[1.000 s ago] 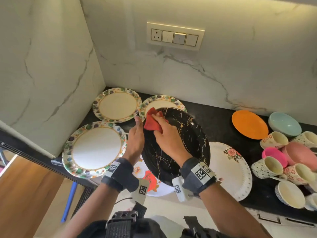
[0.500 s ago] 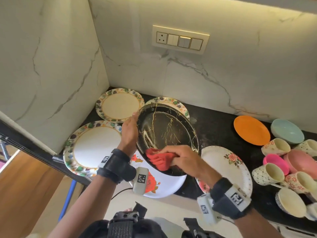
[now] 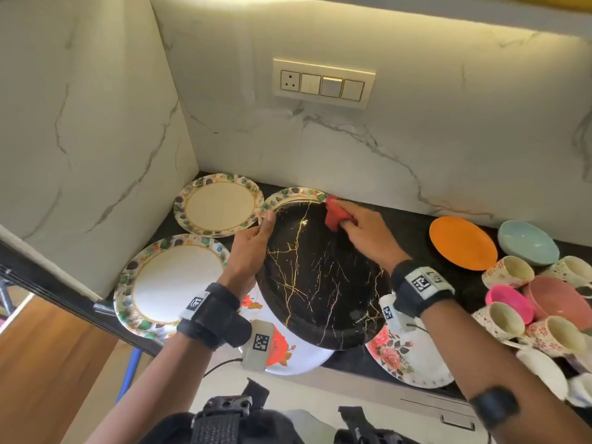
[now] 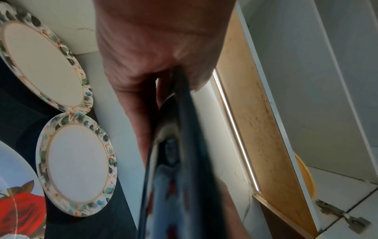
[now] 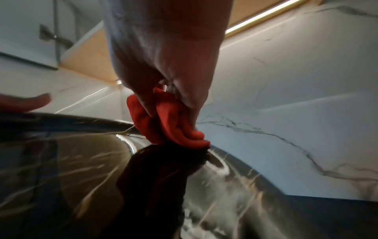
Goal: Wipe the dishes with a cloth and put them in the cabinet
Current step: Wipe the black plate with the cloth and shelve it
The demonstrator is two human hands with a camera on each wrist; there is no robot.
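Black plate [image 3: 320, 277] gripped at its left rim by the left hand [image 3: 248, 251], right hand [image 3: 365, 233] pinching red cloth [image 3: 334, 216] onto it; left wrist view alone catches the open cabinet [image 4: 263, 129].

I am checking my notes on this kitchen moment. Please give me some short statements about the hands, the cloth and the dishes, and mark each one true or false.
1. The right hand presses a bunched red cloth on the round black plate with gold veins. True.
2. The left hand lies flat on the counter. False: it grips the black plate's left rim.
3. The black plate lies flat on the counter. False: it is held tilted above the other plates.
4. A flat round orange plate lies on the dark counter beside a pale blue bowl. True.
5. The cloth is at the plate's near edge. False: it is at the far edge, toward the wall.
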